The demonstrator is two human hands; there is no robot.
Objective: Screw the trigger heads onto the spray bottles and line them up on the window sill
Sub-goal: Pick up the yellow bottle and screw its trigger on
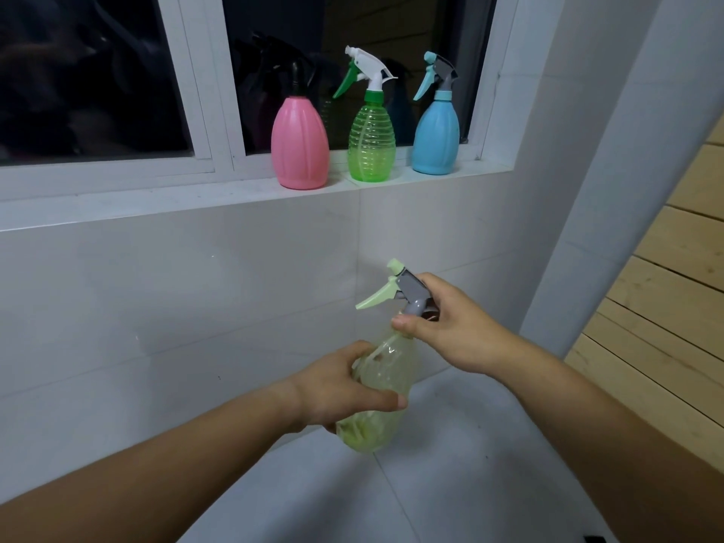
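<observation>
I hold a pale yellow see-through spray bottle (386,389) in the air below the window sill (156,197). My left hand (337,389) wraps around its body. My right hand (450,327) grips the neck under its grey and light green trigger head (399,291), which sits on the bottle. On the sill stand three bottles in a row: a pink one (299,145) with a black head that is hard to see against the dark glass, a clear green one (371,143) with a white and green head, and a blue one (435,135) with a grey and blue head.
White tiled wall (176,299) runs below the sill. A white pillar (611,170) rises at the right, with wooden slats (666,299) beyond it. The sill stretches bare to the left of the pink bottle. Dark window panes (90,72) lie behind.
</observation>
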